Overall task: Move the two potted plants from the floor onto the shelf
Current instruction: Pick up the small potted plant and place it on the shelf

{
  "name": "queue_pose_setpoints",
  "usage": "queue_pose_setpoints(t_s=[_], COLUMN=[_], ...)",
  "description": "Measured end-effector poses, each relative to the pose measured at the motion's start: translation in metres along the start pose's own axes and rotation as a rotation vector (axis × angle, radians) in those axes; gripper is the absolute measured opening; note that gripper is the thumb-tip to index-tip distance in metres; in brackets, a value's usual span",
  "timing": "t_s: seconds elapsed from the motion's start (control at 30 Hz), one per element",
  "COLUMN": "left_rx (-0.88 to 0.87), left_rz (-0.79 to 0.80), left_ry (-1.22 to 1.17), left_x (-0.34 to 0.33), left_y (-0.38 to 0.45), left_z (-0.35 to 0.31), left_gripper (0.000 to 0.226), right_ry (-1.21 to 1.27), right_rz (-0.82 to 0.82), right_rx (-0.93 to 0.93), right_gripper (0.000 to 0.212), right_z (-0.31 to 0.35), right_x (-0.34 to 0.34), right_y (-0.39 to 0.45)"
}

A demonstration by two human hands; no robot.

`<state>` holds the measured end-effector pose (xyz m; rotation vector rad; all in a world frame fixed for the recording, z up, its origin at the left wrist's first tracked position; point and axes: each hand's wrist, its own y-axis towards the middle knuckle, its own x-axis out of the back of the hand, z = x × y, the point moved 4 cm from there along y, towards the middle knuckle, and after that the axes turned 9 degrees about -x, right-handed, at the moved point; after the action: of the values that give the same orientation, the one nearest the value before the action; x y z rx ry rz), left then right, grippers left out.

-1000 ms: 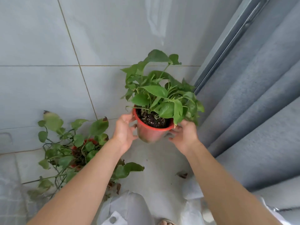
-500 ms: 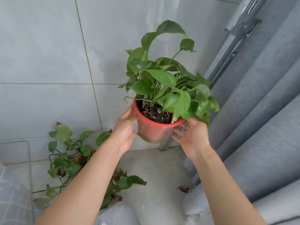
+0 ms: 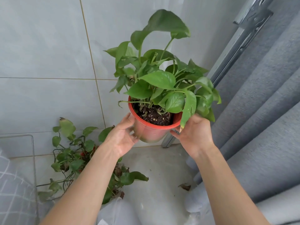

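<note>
1. At the far left edge stands a thin wire frame (image 3: 33, 159), and below it lies a grey fabric with a white grid pattern (image 3: 13, 189); what either belongs to cannot be told.
2. Just right of the frame, the second potted plant (image 3: 71, 153) sits on the floor (image 3: 155, 166) against the tiled wall (image 3: 45, 54). Its long stems trail loosely over the floor, some leaves are browned at the tips, and only small patches of its red pot show through the foliage.
3. The left hand (image 3: 121, 137) is raised in front of the wall, palm turned to the pot, its fingers curved round the left side of the red plastic pot (image 3: 151, 130) just below the rim.
4. The held potted plant (image 3: 162, 82) is up in the air between both hands, well above the floor and roughly upright. Dark soil (image 3: 154, 115) fills the pot, and broad green leaves spread up and to the right, one tall leaf reaching high above the others.
5. The right hand (image 3: 194, 137) holds the right side of the same pot, its fingers reaching in under the rim; a drooping leaf hangs over its knuckles.
6. On the floor beneath the right forearm lies a dry brown leaf (image 3: 185, 186).
7. Behind the plant, a grey metal door frame (image 3: 240, 44) runs diagonally up the corner.
8. The right side is filled by a grey curtain (image 3: 263, 119) in heavy folds that reach the floor.
</note>
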<state>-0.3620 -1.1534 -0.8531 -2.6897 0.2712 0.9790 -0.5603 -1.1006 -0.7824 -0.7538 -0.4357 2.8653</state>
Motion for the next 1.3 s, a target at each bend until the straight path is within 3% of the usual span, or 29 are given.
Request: queue_pose_setpoints(t_s=[0.17,0.27,0.5,0.7,0.77,0.9,1.17,1.3], left_rx=[0.034,0.006,0.036,0.066,0.077,0.074,0.135,0.181], left_rz=[0.07,0.162,0.18,0.177,0.186,0.22,0.194,0.141], left_ry=[-0.064,-0.162,-0.191,-0.196,-0.189,-0.179,-0.186,-0.17], left_x=[-0.002,-0.009,-0.021,-0.03,-0.033,-0.041,-0.045,-0.042], left_y=[-0.002,-0.005,-0.011,-0.014,-0.016,-0.018,-0.016,-0.01], left_z=[0.011,0.01,0.008,0.009,0.01,0.01,0.01,0.016], left_gripper=[0.049,0.042,0.069,0.089,0.091,0.09,0.071,0.08], right_ry=[-0.04,-0.055,-0.03,-0.052,-0.018,0.169,0.337,0.333], right_rz=[0.032,0.061,-0.043,-0.156,-0.151,-0.006,0.169,0.222], right_rx=[-0.012,0.002,-0.019,-0.07,-0.166,-0.366,-0.434,-0.444], right_gripper=[0.04,0.023,0.04,0.028,0.036,0.056,0.051,0.052], right_z=[-0.001,0.0,0.0,-0.017,-0.028,-0.048,-0.047,-0.046], right_x=[-0.001,0.0,0.017,0.013,0.006,-0.007,-0.002,0.001], right_y=[-0.001,-0.001,0.001,0.016,0.023,0.029,0.031,0.034])
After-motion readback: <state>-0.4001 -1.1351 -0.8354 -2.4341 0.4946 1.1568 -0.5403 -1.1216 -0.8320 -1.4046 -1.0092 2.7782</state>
